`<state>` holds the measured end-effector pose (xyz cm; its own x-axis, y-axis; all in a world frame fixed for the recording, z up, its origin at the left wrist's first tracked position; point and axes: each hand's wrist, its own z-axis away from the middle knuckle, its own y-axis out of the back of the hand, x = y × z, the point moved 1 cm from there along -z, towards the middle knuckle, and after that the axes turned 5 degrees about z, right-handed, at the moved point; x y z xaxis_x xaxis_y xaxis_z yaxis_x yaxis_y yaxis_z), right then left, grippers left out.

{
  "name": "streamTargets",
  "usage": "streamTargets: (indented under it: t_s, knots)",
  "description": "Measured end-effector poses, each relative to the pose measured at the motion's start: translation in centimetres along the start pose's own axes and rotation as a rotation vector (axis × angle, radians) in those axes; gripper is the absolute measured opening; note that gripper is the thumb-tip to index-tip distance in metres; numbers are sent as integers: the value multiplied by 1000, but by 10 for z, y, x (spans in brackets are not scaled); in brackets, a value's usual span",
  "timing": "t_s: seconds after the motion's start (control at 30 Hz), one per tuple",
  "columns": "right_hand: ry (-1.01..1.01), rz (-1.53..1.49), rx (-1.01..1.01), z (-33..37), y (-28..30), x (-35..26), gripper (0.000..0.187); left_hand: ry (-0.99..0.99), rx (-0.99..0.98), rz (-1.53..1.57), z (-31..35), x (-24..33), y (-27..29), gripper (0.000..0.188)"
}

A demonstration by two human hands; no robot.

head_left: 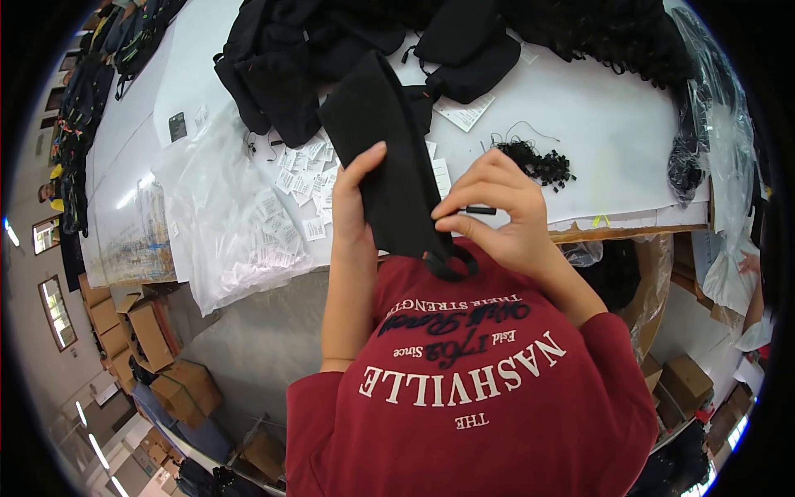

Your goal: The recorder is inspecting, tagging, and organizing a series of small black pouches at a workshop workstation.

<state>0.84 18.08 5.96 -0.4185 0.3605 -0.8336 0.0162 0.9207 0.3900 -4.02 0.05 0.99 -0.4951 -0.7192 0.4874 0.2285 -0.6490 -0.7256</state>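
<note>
My left hand (pixel 354 195) grips a black fabric pouch (pixel 383 157) by its left edge, thumb on top. The pouch is long and flat, held up at a tilt, with a loop strap (pixel 454 267) at its lower end. At the pouch's right edge, my right hand (pixel 505 211) is closed in a pinch. A small black stick-like pull (pixel 480 210) shows between its fingers. Whether this pull is joined to the pouch, I cannot tell. On the table to the right lies a heap of small black cord pulls (pixel 538 164).
Black fabric pouches (pixel 472 50) are piled along the far side of the white table (pixel 613 116). White printed labels (pixel 310 178) lie scattered by a clear plastic bag (pixel 236 215) full of more. Plastic wrapping hangs at the right; cardboard boxes (pixel 184 389) stand at the lower left.
</note>
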Motion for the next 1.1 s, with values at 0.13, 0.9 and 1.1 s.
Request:
streamTargets:
  t_s: [0.13, 0.9, 1.1]
  knots:
    - [4, -91, -104, 6, 0, -1, 17, -29, -43, 111, -4, 11, 5, 21]
    - [220, 769, 143, -35, 24, 51, 33, -118, -16, -550, 40, 8, -4, 32]
    - [77, 855, 127, -38, 11, 63, 41, -120, -94, -499, 37, 8, 6, 30]
